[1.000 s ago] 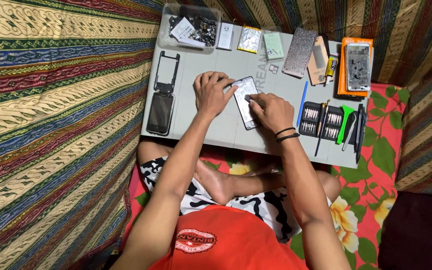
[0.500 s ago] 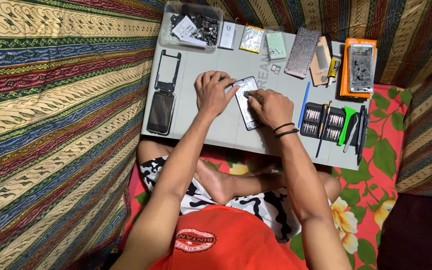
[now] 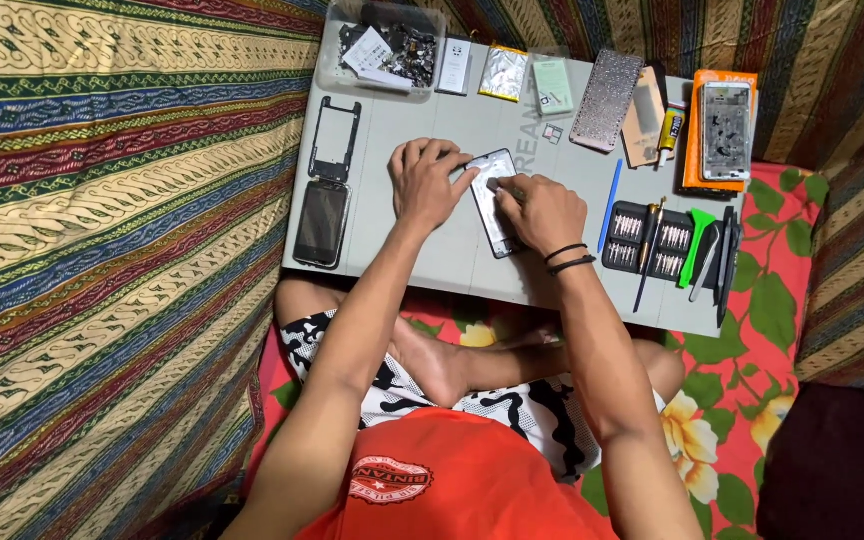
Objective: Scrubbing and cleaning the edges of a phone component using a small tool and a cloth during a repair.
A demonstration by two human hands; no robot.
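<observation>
**Both hands on an opened phone at mid-board**

Sat cross-legged on a floral cloth (image 3: 752, 330), forearms reaching out over a low grey board (image 3: 432, 260). Left hand (image 3: 427, 185) lay curled, fingers (image 3: 442, 155) bent and pressing down on the near-left edge of a slim, opened phone (image 3: 492, 200). Right hand (image 3: 547, 212) was bunched tight, fingertips pinched shut around a thin tool (image 3: 505, 187) whose tip met the phone's upper half; exact grip hard to make out. Phone sat directly between both sets of fingers, touching each, long axis running away from the body with a slight lean. Neither hand clearly nearer: left held the side, right worked from above.

Just right of the right fingers: a blue pry stick (image 3: 609, 192), then an open black bit case (image 3: 649, 238) with a screwdriver (image 3: 646, 255) across it, green pry tool (image 3: 694, 245) and dark tweezers (image 3: 724, 262). Well left of the left fingers: a dark phone (image 3: 321, 222) and a bare frame (image 3: 333, 138). Beyond the fingertips, at the far edge: a clear tub of parts (image 3: 382, 50), flat packets (image 3: 505, 72), a glittery cover (image 3: 606, 100), a glue tube (image 3: 668, 130), an orange box (image 3: 720, 130).
</observation>
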